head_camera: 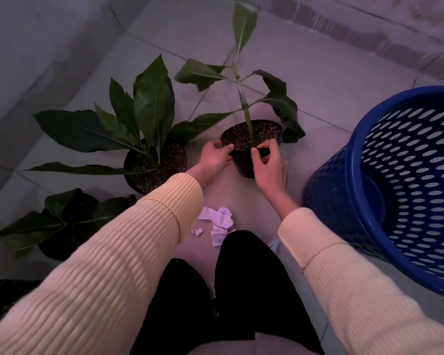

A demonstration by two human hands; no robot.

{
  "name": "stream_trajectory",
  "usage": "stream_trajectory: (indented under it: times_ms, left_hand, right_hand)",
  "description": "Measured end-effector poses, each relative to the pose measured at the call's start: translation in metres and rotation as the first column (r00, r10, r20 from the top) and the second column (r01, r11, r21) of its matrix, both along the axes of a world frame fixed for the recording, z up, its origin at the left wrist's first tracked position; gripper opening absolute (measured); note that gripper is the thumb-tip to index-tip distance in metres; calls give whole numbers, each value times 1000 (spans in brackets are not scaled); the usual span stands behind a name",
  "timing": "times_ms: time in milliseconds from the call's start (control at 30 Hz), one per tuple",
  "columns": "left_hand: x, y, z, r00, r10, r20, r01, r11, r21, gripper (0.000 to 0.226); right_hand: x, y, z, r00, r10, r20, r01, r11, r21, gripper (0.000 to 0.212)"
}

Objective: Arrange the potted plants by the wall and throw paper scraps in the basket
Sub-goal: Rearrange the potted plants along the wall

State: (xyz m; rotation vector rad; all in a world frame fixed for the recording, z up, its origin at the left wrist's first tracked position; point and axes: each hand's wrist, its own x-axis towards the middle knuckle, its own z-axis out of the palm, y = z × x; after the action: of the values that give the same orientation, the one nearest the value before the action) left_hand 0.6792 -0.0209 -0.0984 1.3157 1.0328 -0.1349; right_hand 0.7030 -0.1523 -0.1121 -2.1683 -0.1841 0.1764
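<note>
A tall-stemmed plant in a black pot (244,165) stands on the tiled floor in the middle. My left hand (214,157) grips its rim on the left and my right hand (269,165) pinches the rim at the front right. A second potted plant (155,162) with broad leaves sits to the left, and a third potted plant (62,226) lies nearer, at the lower left. Torn white paper scraps (219,224) lie on the floor between my arms. A blue perforated basket (395,190) stands at the right, tilted in view.
The wall (23,60) runs along the left side, close behind the two left plants. My dark-trousered legs (215,290) fill the lower middle. Another dark pot edge (8,295) shows at the far lower left. Bare tiles stretch behind the held pot.
</note>
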Motion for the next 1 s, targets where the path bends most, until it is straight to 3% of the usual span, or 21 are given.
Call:
stream_trajectory:
  times_ms: [267,467,733,1000]
  left_hand:
    - [-9,-8,1,999,29,17,-30,1000,9,46]
    - [-24,-18,-2,999,-39,-8,39,999,30,52]
    - [-50,-16,20,999,-43,31,39,994,98,44]
    - [-97,-15,72,997,25,75,-38,985,167,31]
  right_hand:
    - [-8,-18,-16,984,24,-176,-23,1000,7,16]
    - [-20,-25,-31,939,-8,-344,4,1000,-13,22]
    - [-25,-37,-20,928,46,-369,-40,999,25,21]
    - [-35,-49,40,924,105,-369,-88,994,63,30]
